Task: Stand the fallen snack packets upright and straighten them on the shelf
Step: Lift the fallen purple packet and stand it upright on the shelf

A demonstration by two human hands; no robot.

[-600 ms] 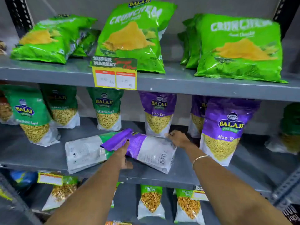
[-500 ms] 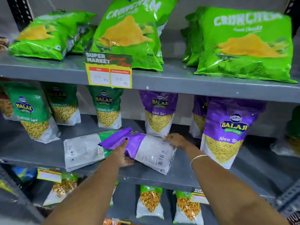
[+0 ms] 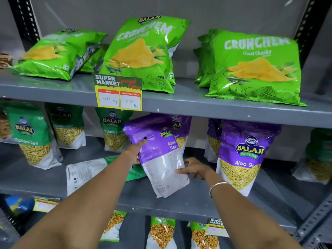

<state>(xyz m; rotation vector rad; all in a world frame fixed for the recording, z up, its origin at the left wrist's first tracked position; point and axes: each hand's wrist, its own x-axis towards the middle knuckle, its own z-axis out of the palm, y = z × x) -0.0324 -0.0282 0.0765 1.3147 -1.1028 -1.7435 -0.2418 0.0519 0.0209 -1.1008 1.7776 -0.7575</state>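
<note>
A purple Aloo Sev packet (image 3: pixel 158 151) is tilted nearly upright over the middle shelf (image 3: pixel 179 203), its back side toward me. My left hand (image 3: pixel 135 150) grips its left edge. My right hand (image 3: pixel 194 168) holds its lower right edge. Behind my left arm a green packet (image 3: pixel 86 172) lies flat on its face on the same shelf. Another purple packet (image 3: pixel 181 126) stands behind the held one. On the top shelf at the left, a green Crunchem bag (image 3: pixel 53 54) lies fallen.
Upright green Ratlami Sev packets (image 3: pixel 34 137) stand at the left of the middle shelf and a large purple Aloo Sev packet (image 3: pixel 246 153) at the right. A price tag (image 3: pixel 118 93) hangs from the top shelf edge. More packets (image 3: pixel 161 230) sit on the shelf below.
The purple packet was lying flat on the shelf; both hands have lifted and turned it toward upright. The camera has moved closer and tilted.
</note>
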